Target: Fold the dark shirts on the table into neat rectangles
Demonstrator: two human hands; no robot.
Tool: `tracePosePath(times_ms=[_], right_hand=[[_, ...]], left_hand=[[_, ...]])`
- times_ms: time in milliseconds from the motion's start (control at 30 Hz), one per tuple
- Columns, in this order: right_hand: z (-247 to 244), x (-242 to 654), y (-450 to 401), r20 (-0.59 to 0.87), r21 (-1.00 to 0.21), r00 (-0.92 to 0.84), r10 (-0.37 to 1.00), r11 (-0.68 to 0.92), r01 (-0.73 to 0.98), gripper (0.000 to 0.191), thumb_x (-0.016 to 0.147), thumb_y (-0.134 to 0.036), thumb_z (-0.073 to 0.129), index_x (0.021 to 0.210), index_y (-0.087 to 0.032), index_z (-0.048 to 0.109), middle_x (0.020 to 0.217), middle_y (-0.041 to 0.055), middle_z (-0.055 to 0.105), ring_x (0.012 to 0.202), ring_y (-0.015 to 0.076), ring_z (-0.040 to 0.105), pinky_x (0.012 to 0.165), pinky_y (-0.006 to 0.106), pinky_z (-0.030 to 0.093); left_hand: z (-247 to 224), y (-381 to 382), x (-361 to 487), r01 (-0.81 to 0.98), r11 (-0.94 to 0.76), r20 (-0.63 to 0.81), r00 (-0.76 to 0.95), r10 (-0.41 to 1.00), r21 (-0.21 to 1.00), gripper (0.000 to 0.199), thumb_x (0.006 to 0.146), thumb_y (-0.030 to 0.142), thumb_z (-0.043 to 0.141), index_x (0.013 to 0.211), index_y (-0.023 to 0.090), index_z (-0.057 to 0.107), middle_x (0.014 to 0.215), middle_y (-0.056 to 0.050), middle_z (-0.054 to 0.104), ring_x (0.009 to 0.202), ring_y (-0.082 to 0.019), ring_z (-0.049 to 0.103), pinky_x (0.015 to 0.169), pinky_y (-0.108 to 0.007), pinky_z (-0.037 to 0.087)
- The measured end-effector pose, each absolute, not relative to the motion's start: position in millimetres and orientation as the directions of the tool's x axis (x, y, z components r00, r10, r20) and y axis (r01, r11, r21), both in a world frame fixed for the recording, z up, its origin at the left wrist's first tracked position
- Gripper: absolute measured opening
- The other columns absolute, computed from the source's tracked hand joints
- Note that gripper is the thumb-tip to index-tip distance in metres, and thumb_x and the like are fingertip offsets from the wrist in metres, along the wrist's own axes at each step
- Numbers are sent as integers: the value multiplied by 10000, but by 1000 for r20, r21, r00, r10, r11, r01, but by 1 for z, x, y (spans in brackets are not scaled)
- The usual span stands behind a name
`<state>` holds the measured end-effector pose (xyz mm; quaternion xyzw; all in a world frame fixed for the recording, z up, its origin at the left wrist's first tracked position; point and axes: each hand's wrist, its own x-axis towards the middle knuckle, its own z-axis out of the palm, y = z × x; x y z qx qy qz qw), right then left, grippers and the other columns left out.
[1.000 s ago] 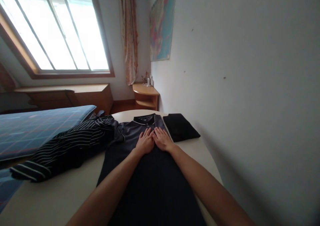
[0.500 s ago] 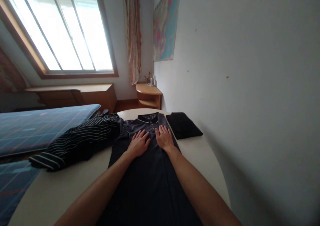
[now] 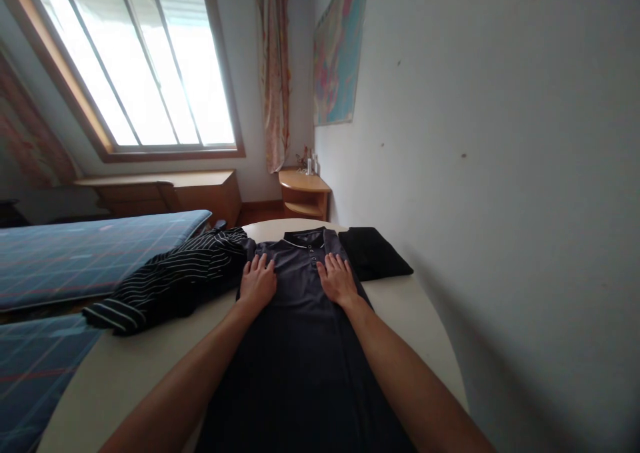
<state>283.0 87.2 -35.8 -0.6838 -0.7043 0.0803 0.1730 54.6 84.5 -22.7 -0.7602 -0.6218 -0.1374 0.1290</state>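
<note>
A dark polo shirt (image 3: 305, 346) lies front up on a round cream table (image 3: 145, 373), its buttoned collar at the far end. My left hand (image 3: 259, 281) rests flat on the shirt's left shoulder area, fingers stretched out. On the right side of the chest, just beside the buttons, my right hand (image 3: 337, 278) lies flat with its fingers spread. To the left is a crumpled black garment with white stripes (image 3: 185, 276). A folded black cloth (image 3: 375, 253) lies to the right of the collar.
A blue plaid mattress (image 3: 105, 249) stands beyond the table's left side. The white wall (image 3: 525, 206) runs close along the right. Farther back are a wooden desk (image 3: 210, 185) and a corner shelf (image 3: 303, 181).
My left hand has slid left across the shirt, from near the buttons to the shoulder side. My right hand stays on the chest. The view has shifted slightly.
</note>
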Motion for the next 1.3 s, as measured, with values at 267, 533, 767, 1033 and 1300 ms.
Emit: tracePosePath(times_ms=[267,533,767,1033,1300], right_hand=[[-37,281,87,126,-315,-42,991,80,946,765,1009,-581,93,1531,-79,341,1618,100,263,1514,242,141,1213,415,33],[-29,277,81,116,-289,-96,989,126,949,681,1006,-607,156,1523,-229,390,1616,44,290,1513,272,137,1205,488,19],[-11,237,65,132,-259,-377,917,399,879,627,1007,-577,280,1496,-215,430,1594,86,335,1496,288,204,1203,549,27],[-1,179,-31,118,-354,-922,370,883,309,711,942,-614,477,1537,-252,336,1602,82,318,1496,278,220,1223,519,101],[-6,169,-53,190,-353,-971,146,933,71,673,921,-483,596,1489,-183,393,1533,103,440,1448,244,338,1192,403,252]], left_hand=[[-17,75,3,986,-165,426,154,892,-11,323,912,237,503,1199,203,647,1265,-130,636,1170,-319,551,990,-450,436],[-16,81,-11,937,-22,467,-154,871,349,264,985,300,442,1186,201,582,1089,-91,712,931,-265,689,812,-348,522],[-29,88,-20,893,-195,524,-52,850,406,450,870,87,465,1315,149,495,1289,-124,617,1165,-254,611,998,-360,481],[-31,92,-26,888,-205,483,-22,875,413,324,916,120,466,1212,183,580,1214,-88,671,1084,-240,653,975,-346,489],[-33,96,-24,842,-194,495,-98,863,504,448,856,72,523,1291,179,520,1203,-94,669,1082,-240,653,954,-339,493]])
